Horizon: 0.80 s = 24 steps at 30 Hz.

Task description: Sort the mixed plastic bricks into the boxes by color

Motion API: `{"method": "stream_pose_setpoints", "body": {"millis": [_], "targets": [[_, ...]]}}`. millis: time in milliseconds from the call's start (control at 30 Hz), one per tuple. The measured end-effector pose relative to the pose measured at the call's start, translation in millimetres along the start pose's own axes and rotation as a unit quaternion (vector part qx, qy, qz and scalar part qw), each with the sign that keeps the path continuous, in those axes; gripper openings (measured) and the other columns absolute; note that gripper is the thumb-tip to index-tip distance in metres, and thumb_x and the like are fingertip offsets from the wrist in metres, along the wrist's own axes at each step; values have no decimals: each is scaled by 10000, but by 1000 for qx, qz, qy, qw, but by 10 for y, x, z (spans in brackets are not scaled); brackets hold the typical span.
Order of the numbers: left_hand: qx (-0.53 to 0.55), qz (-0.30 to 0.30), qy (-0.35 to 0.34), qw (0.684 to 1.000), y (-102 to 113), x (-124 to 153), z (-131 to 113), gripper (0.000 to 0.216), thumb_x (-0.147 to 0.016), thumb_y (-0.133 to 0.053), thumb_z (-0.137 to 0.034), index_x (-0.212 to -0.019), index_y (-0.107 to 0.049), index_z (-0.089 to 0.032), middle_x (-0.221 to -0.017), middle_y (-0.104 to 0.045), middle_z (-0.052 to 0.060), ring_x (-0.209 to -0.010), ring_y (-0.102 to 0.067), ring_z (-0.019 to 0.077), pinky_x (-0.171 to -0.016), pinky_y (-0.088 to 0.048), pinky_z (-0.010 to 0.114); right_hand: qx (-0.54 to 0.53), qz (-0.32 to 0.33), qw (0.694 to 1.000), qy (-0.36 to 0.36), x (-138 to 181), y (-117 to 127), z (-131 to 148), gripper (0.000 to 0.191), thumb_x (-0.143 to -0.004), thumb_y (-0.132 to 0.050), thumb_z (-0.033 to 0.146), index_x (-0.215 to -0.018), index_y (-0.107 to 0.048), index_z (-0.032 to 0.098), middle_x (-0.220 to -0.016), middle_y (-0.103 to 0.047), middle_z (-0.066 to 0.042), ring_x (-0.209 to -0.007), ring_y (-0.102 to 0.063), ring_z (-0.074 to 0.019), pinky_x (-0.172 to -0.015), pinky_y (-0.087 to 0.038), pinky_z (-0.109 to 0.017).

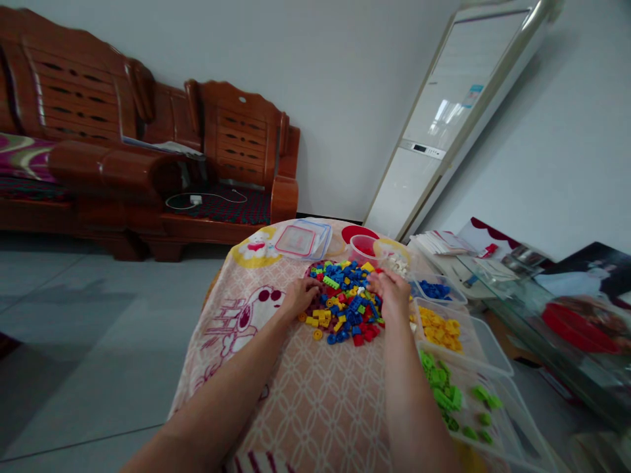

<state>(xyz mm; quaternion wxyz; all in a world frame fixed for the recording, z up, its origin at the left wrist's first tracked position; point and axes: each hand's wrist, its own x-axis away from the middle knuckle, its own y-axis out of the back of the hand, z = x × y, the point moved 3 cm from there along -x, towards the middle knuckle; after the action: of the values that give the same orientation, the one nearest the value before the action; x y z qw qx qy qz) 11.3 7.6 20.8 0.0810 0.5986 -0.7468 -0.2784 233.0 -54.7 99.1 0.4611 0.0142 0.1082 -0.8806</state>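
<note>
A mixed pile of toy building bricks (352, 305) in blue, yellow, red and green lies on the cloth-covered table. At its left edge is my left hand (300, 295), fingers curled against the bricks; its fingertips are partly hidden. My right hand (389, 289) bends over the pile's right side, fingers drawn together, and whatever they may hold is too small to make out. Clear boxes stand to the right: one with blue bricks (434, 290), one with yellow bricks (441, 328), and a larger one with green bricks (438, 381). White bricks (396, 265) lie behind my right hand.
A round tub (365, 247) with red pieces stands behind the pile, near a red lid (359, 232). Flat clear lids (298, 240) lie at the back left. A glass-topped table (532, 309) is at the right, and a wooden sofa (236, 151) stands behind on the left.
</note>
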Motion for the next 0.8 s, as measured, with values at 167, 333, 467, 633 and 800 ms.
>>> {"method": "stream_pose_setpoints", "body": {"millis": [167, 333, 467, 633, 800], "targets": [[-1, -9, 13, 1000, 25, 19, -29, 267, -795, -488, -193, -937, -714, -190, -802, -730, 12, -706, -657, 136, -670, -493, 206, 32, -9, 995, 93, -253, -8, 194, 521, -688, -582, 302, -1174, -598, 114, -929, -717, -87, -779, -691, -194, -662, -571, -311], [-14, -2, 22, 1000, 16, 14, -23, 277, -786, -494, -189, -947, -720, -196, -800, -731, 9, -712, -656, 138, -675, -494, 207, 223, -55, 970, 85, 224, 414, -97, 448, -739, -529, 379, -1044, -683, 90, -714, -697, -75, -555, -632, -184, -495, -499, -277], [-6, -2, 27, 1000, 16, 10, -18, 282, -785, -489, -202, -949, -718, -199, -795, -731, 4, -715, -658, 140, -672, -498, 210, 336, -57, 937, 82, 541, 701, -315, 430, -773, -511, 449, -948, -730, 123, -636, -680, -62, -548, -610, -185, -539, -471, -277], [-14, -5, 13, 1000, 40, 14, -54, 271, -774, -494, -198, -922, -720, -202, -801, -731, 4, -724, -660, 146, -691, -504, 219, 453, 23, 888, 71, 683, 792, -476, 426, -795, -501, 495, -932, -742, 172, -780, -724, -87, -733, -652, -218, -678, -471, -300], [-7, -4, 16, 1000, 29, 14, -24, 280, -781, -483, -207, -937, -716, -200, -804, -731, 9, -733, -663, 147, -694, -507, 220, 519, 69, 849, 76, 728, 759, -517, 388, -827, -464, 455, -943, -728, 196, -848, -723, -93, -789, -647, -216, -702, -446, -295]]}}
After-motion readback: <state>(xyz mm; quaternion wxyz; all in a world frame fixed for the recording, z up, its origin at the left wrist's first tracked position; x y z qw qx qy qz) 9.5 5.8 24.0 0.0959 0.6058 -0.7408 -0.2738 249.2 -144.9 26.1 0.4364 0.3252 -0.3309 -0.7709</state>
